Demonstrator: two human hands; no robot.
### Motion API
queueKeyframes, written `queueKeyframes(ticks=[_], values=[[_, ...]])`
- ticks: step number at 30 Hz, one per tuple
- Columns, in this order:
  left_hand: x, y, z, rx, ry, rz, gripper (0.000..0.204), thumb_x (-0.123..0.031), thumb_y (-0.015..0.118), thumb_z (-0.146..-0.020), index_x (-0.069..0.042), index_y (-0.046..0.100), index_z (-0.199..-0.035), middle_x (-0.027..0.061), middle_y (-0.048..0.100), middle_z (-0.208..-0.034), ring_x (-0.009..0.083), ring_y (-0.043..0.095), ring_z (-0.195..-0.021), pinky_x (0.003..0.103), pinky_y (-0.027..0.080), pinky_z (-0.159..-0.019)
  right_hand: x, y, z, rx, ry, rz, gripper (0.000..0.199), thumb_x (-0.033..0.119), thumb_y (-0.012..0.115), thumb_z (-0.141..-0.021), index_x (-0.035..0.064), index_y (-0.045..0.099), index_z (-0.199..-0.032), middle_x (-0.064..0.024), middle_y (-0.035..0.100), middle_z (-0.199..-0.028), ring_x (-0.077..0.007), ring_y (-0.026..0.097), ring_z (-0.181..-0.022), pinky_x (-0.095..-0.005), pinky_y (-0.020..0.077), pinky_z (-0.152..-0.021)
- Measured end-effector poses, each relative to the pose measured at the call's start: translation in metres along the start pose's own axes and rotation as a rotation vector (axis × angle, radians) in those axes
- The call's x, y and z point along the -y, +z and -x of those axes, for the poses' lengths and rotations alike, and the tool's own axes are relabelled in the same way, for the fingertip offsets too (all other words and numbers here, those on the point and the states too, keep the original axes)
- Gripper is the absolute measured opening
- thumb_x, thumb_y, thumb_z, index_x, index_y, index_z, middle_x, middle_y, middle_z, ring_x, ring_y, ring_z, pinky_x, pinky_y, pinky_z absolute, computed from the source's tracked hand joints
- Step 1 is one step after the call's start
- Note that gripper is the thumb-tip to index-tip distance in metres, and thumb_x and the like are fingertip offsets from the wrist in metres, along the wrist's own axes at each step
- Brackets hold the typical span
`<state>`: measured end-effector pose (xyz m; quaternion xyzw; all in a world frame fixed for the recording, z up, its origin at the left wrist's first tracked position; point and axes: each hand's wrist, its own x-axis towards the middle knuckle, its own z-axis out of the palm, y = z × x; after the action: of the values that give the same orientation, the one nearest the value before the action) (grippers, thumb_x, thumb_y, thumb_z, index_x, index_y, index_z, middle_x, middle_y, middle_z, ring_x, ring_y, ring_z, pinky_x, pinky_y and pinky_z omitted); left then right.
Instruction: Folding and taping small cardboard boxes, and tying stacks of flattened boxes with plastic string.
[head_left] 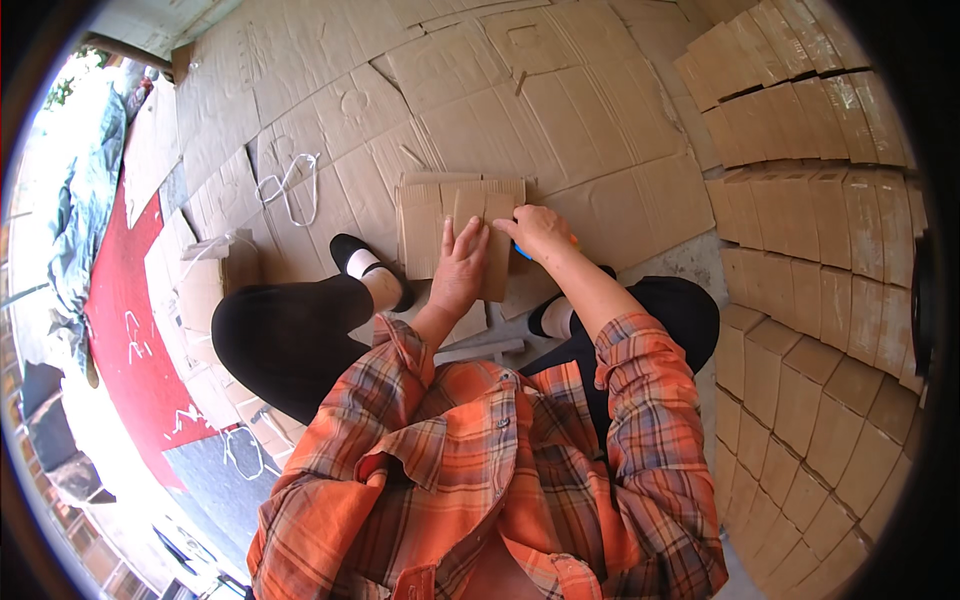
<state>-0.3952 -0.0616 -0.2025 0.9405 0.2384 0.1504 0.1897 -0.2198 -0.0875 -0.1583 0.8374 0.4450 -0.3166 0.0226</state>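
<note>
Work on the cardboard piece [425, 228] is in progress, by my judgement about midway: it is laid out and held in position, but both hands are on it and it has not been set aside. What is done: its layers lie roughly on top of each other. What is left: no cord or tape is visible around it, and the upper edges are uneven. Along the right side stand several stacked rows of brown cardboard blocks [790, 210]; whether these are finished goods or waiting stock, I cannot tell.

Condition of the piece: plain brown, flat, several layers thick at the far edge, with 1 narrow panel [497, 270] on top running past the near edge. No tear noted; the part under the hands is hidden.

Location: in front of the seated person, between the 2 feet, above a floor covering of flattened cardboard [600, 120]. What directly supports it is not clear.

Hands: the left hand [458, 278] is unclenched, fingers extended flat on the piece, bracing it. The right hand [540, 232] is curled at the right edge, apparently around a blue-and-orange tool [521, 251], mostly concealed; its type cannot be confirmed. The right thumb is against the cardboard.
</note>
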Motion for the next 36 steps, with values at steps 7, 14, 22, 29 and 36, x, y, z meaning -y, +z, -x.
queueKeyframes(ticks=[7,14,22,29,36], values=[[0.003,-0.001,0.001,-0.024,0.014,0.056,0.048,-0.009,0.056,-0.078,0.003,0.046,-0.123,0.0119,0.043,-0.13,0.0251,0.028,-0.131,0.05,0.015,-0.112,-0.022,-0.037,0.015,-0.033,0.024,-0.168,0.033,0.04,0.056,-0.081,0.0145,0.066,-0.1,-0.0109,0.066,-0.099,-0.0324,0.061,-0.094,-0.0424,0.0479,-0.079],[-0.007,-0.01,0.001,-0.031,-0.178,0.069,0.056,-0.011,0.063,-0.072,-0.007,0.048,-0.125,0.0065,0.038,-0.134,0.031,0.033,-0.125,0.046,0.027,-0.105,-0.046,-0.072,0.047,-0.253,-0.245,-0.699,0.035,0.022,0.063,-0.08,0.0107,0.056,-0.113,-0.0115,0.066,-0.092,-0.022,0.063,-0.085,-0.0335,0.0487,-0.073],[0.006,-0.005,-0.013,0.115,-0.227,0.212,0.05,-0.005,0.065,-0.069,-0.008,0.053,-0.118,0.0089,0.047,-0.125,0.0308,0.053,-0.103,0.038,0.047,-0.084,-0.032,-0.042,0.029,0.17,-0.339,-1.181,0.035,0.014,0.058,-0.088,0.0031,0.049,-0.12,-0.0084,0.057,-0.109,-0.0131,0.053,-0.098,-0.0269,0.0433,-0.086],[0.041,-0.024,-0.041,0.144,-0.981,1.465,0.028,-0.023,0.046,-0.093,-0.003,0.057,-0.109,0.0133,0.062,-0.105,0.025,0.062,-0.091,0.039,0.051,-0.075,-0.044,-0.041,0.017,0.235,-0.321,-1.18,0.035,0.022,0.059,-0.089,0.0033,0.051,-0.118,-0.0063,0.058,-0.109,-0.0128,0.053,-0.099,-0.028,0.043,-0.088],[0.045,-0.036,-0.046,0.18,-1.12,1.71,0.04,-0.037,0.048,-0.093,-0.001,0.053,-0.11,0.0144,0.063,-0.098,0.023,0.065,-0.082,0.034,0.055,-0.068,-0.027,-0.057,0.027,0.245,-0.34,-1.03,0.034,0.019,0.059,-0.087,0.0036,0.053,-0.116,-0.0056,0.059,-0.107,-0.0126,0.053,-0.098,-0.0281,0.0429,-0.087]])
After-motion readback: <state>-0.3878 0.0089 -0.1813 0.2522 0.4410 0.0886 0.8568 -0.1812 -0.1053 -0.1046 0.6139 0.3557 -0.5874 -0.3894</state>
